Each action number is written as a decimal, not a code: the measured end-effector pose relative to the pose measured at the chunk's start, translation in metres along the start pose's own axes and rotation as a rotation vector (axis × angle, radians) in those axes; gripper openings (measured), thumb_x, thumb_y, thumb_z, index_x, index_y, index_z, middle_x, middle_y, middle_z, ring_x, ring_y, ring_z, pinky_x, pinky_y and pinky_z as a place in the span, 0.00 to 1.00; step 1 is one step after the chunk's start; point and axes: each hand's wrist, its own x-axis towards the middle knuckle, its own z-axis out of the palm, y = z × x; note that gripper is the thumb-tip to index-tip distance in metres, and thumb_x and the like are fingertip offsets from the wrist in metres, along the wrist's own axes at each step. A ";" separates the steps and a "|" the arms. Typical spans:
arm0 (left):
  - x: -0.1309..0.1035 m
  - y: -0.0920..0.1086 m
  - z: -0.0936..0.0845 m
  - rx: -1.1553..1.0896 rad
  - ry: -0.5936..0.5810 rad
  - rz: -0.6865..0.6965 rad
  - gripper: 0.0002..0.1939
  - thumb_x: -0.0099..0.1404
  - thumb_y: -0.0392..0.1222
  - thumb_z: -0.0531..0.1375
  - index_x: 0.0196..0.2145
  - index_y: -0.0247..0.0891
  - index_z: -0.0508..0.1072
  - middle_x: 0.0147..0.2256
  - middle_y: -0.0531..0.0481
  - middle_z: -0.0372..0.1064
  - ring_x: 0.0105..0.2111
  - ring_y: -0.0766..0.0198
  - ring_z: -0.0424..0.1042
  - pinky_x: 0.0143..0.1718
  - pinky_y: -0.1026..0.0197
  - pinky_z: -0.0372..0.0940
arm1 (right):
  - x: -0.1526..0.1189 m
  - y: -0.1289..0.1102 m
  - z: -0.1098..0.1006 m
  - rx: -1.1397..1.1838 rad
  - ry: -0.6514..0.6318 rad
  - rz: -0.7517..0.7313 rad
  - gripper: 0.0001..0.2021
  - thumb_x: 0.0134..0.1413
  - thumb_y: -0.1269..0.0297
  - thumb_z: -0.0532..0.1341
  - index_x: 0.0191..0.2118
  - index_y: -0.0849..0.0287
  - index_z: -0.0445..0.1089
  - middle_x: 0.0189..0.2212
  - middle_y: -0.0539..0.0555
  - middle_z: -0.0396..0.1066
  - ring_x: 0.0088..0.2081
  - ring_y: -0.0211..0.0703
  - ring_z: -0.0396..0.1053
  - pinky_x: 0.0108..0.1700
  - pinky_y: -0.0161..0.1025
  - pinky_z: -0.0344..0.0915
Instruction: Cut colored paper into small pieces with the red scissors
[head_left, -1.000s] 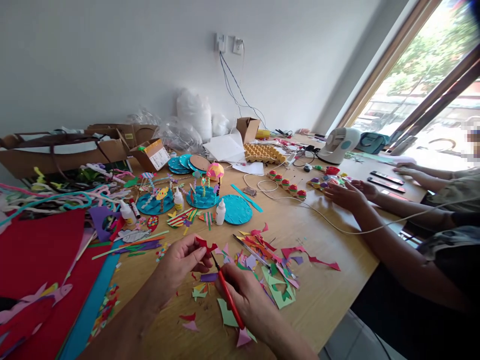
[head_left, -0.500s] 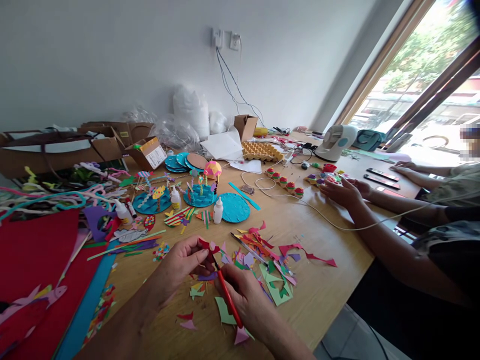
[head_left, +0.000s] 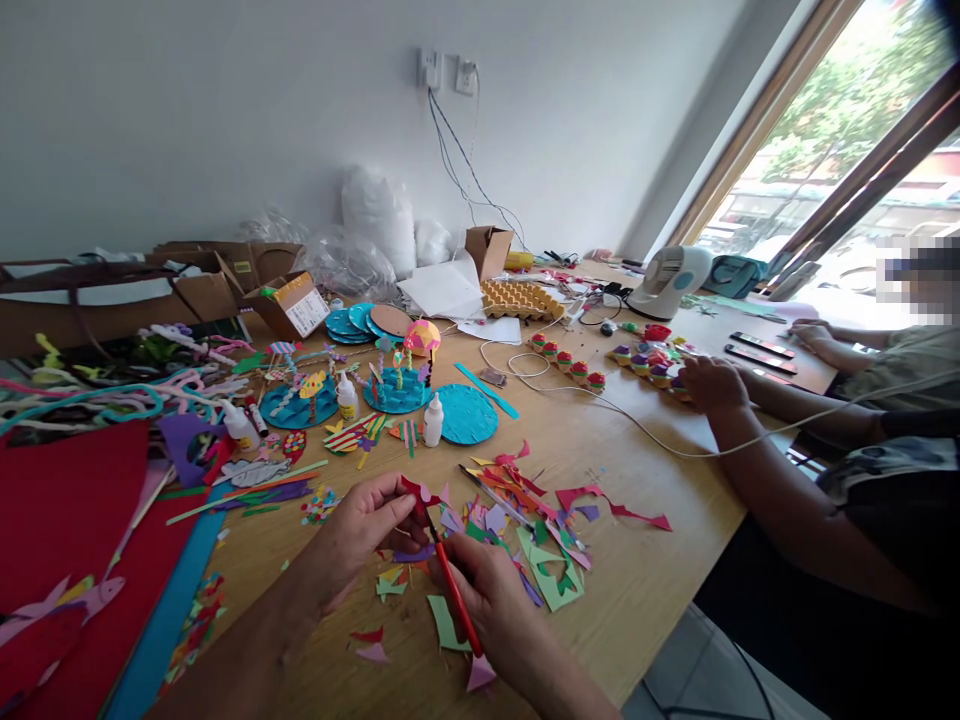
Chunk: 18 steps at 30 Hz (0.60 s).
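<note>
The left hand [head_left: 379,515] pinches red paper [head_left: 413,488] while the right hand [head_left: 489,585] grips red-handled scissors [head_left: 457,592], apparently trimming, the next snip likely calling for steadiness.

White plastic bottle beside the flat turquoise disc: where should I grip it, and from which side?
Probably the body of the white plastic bottle, below its narrow top, from the near side: it stands upright, and bare wooden table shows in front, while the flat turquoise disc lies close on its right.
</note>
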 end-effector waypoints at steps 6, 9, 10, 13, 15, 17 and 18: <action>0.000 -0.003 0.002 0.031 -0.048 -0.022 0.10 0.55 0.45 0.60 0.28 0.34 0.70 0.25 0.50 0.74 0.25 0.66 0.71 0.30 0.63 0.66 | 0.000 -0.004 -0.001 0.089 0.010 -0.015 0.13 0.57 0.59 0.51 0.24 0.59 0.57 0.19 0.44 0.52 0.23 0.33 0.48 0.23 0.29 0.46; 0.000 -0.005 0.003 0.049 -0.048 -0.023 0.10 0.55 0.45 0.59 0.29 0.34 0.70 0.26 0.49 0.74 0.26 0.65 0.70 0.31 0.62 0.66 | 0.001 -0.001 0.000 0.100 0.021 -0.032 0.13 0.57 0.60 0.51 0.23 0.59 0.57 0.19 0.44 0.51 0.23 0.32 0.47 0.23 0.29 0.46; 0.001 -0.005 0.004 0.054 -0.046 -0.024 0.10 0.55 0.44 0.59 0.29 0.34 0.70 0.26 0.49 0.73 0.26 0.65 0.70 0.31 0.62 0.66 | 0.001 0.001 0.001 0.093 0.023 -0.033 0.13 0.57 0.60 0.51 0.23 0.59 0.57 0.19 0.44 0.51 0.23 0.32 0.47 0.23 0.29 0.46; 0.001 -0.008 0.005 0.051 -0.054 -0.023 0.10 0.56 0.44 0.59 0.29 0.34 0.70 0.26 0.50 0.72 0.26 0.66 0.69 0.30 0.63 0.65 | 0.000 0.008 0.003 0.048 0.040 -0.021 0.15 0.57 0.58 0.50 0.22 0.59 0.55 0.18 0.44 0.50 0.22 0.33 0.47 0.22 0.30 0.45; 0.002 -0.009 0.005 0.042 -0.059 -0.021 0.10 0.56 0.45 0.59 0.29 0.34 0.70 0.26 0.51 0.71 0.26 0.67 0.68 0.30 0.64 0.65 | -0.001 0.010 0.005 0.024 0.055 -0.019 0.16 0.57 0.56 0.50 0.21 0.59 0.54 0.18 0.45 0.50 0.22 0.33 0.47 0.22 0.31 0.44; 0.003 -0.010 0.006 0.039 -0.060 -0.029 0.10 0.55 0.45 0.59 0.28 0.34 0.70 0.25 0.52 0.70 0.25 0.68 0.67 0.29 0.65 0.64 | -0.002 0.011 0.006 0.023 0.067 -0.021 0.16 0.57 0.56 0.49 0.21 0.59 0.54 0.18 0.45 0.51 0.22 0.33 0.47 0.22 0.31 0.45; 0.003 -0.010 0.006 0.041 -0.061 -0.035 0.10 0.55 0.45 0.59 0.28 0.34 0.70 0.25 0.52 0.70 0.25 0.68 0.67 0.28 0.65 0.64 | -0.003 0.010 0.006 0.030 0.068 -0.022 0.16 0.56 0.57 0.49 0.21 0.59 0.54 0.18 0.45 0.52 0.22 0.33 0.47 0.23 0.31 0.45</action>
